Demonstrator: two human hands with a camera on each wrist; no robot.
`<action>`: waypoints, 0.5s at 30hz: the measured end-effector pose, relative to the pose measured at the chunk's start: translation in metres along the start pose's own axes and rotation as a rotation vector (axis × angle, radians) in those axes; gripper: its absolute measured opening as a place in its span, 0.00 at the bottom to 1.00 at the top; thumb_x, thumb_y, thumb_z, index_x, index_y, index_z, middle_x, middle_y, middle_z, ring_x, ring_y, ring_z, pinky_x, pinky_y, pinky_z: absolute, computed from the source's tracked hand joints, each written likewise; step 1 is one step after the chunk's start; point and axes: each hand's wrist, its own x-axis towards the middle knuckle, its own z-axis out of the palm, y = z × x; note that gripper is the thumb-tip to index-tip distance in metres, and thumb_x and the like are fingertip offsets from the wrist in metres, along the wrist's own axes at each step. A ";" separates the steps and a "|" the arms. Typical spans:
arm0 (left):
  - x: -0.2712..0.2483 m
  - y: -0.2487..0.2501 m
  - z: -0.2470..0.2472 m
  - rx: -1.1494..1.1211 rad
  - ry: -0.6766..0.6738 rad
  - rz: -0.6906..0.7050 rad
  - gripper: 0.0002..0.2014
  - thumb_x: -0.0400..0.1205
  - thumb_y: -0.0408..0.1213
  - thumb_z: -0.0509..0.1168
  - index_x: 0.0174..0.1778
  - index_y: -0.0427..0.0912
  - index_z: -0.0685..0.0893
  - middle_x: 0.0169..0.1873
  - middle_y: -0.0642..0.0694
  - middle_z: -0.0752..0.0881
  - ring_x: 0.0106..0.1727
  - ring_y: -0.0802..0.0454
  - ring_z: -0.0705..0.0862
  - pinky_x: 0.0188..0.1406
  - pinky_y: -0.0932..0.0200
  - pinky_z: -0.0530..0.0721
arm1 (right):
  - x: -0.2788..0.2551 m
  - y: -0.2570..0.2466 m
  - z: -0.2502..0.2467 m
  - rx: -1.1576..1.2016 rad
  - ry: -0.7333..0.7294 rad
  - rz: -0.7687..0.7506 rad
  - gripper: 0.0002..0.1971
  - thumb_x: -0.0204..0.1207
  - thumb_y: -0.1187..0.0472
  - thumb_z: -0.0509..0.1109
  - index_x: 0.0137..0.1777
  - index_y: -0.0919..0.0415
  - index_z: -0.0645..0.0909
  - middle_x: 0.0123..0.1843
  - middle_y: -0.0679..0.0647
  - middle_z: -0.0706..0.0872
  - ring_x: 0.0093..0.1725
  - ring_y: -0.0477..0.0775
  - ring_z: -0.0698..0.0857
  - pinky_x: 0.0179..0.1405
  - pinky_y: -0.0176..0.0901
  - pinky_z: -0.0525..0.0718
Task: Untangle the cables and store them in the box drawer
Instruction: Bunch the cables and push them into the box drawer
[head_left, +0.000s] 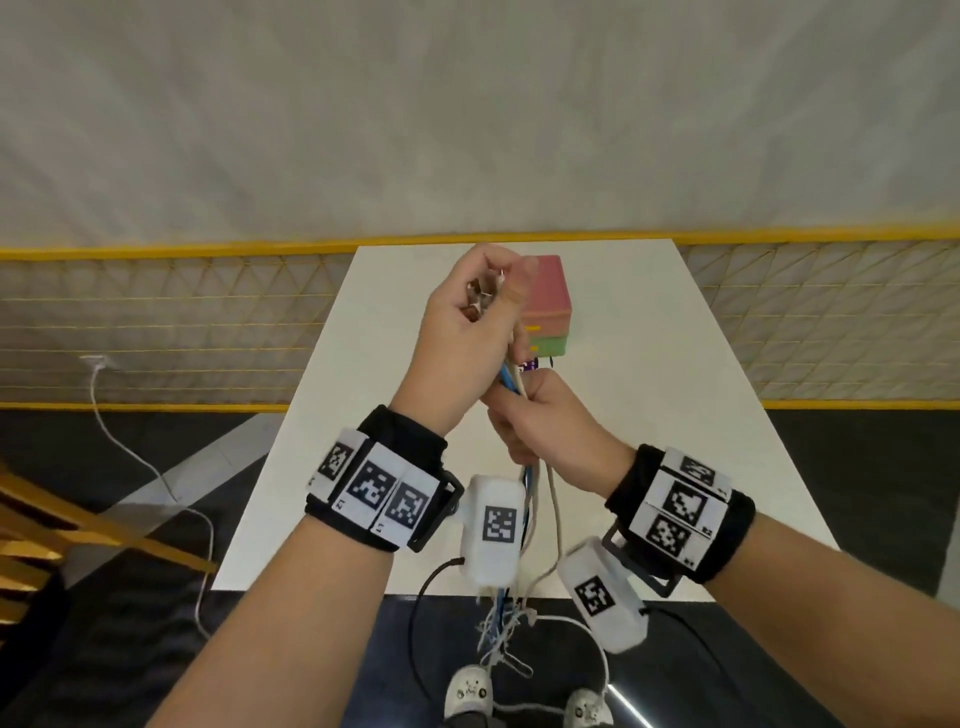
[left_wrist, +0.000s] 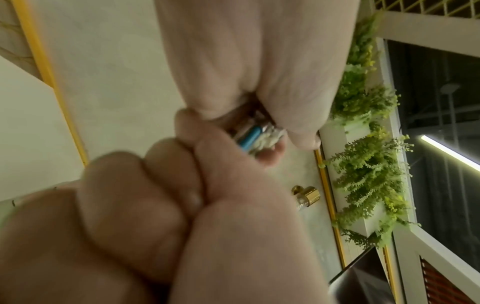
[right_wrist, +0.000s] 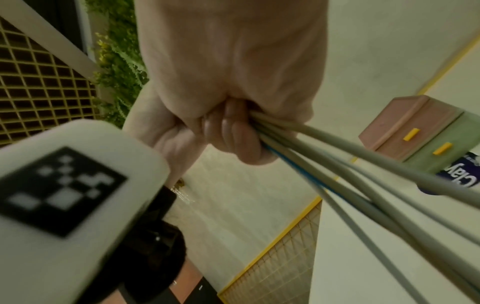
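A bundle of grey and blue cables (head_left: 529, 499) is stretched between both hands above the white table (head_left: 665, 374). My left hand (head_left: 470, 317) is raised and grips the metal connector ends (head_left: 484, 298), seen close up in the left wrist view as plugs (left_wrist: 255, 135). Just below it, my right hand (head_left: 540, 426) is fisted around the cable strands (right_wrist: 337, 156). The loose tails hang tangled past the table's near edge (head_left: 498, 629). The drawer box (head_left: 551, 299), pink over green with yellow handles, stands behind the hands with both drawers closed (right_wrist: 407, 127).
A small dark blue packet (right_wrist: 459, 174) lies beside the box. A yellow mesh fence (head_left: 156, 322) runs behind the table. A white cord (head_left: 130, 457) trails over the dark floor at left, near a wooden frame (head_left: 78, 525). My shoes (head_left: 470, 691) show below the table edge.
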 end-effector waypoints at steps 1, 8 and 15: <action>0.000 0.000 0.004 0.005 0.026 -0.009 0.09 0.88 0.41 0.61 0.44 0.42 0.77 0.28 0.38 0.73 0.22 0.45 0.74 0.31 0.53 0.78 | 0.000 -0.004 -0.001 0.008 -0.004 -0.005 0.24 0.82 0.60 0.62 0.23 0.55 0.61 0.19 0.49 0.64 0.18 0.47 0.58 0.19 0.35 0.58; 0.014 0.006 0.000 0.081 -0.126 -0.015 0.25 0.91 0.47 0.48 0.33 0.39 0.76 0.29 0.44 0.80 0.35 0.45 0.81 0.42 0.52 0.80 | -0.003 -0.016 -0.007 0.024 0.009 -0.006 0.24 0.82 0.59 0.62 0.24 0.53 0.59 0.20 0.49 0.60 0.20 0.49 0.54 0.20 0.35 0.54; 0.012 0.007 0.004 0.212 -0.150 0.133 0.15 0.89 0.39 0.58 0.44 0.39 0.88 0.41 0.42 0.88 0.45 0.55 0.84 0.47 0.66 0.80 | -0.004 -0.024 -0.014 0.073 0.041 0.000 0.23 0.80 0.64 0.59 0.23 0.53 0.59 0.19 0.48 0.58 0.19 0.47 0.53 0.20 0.32 0.52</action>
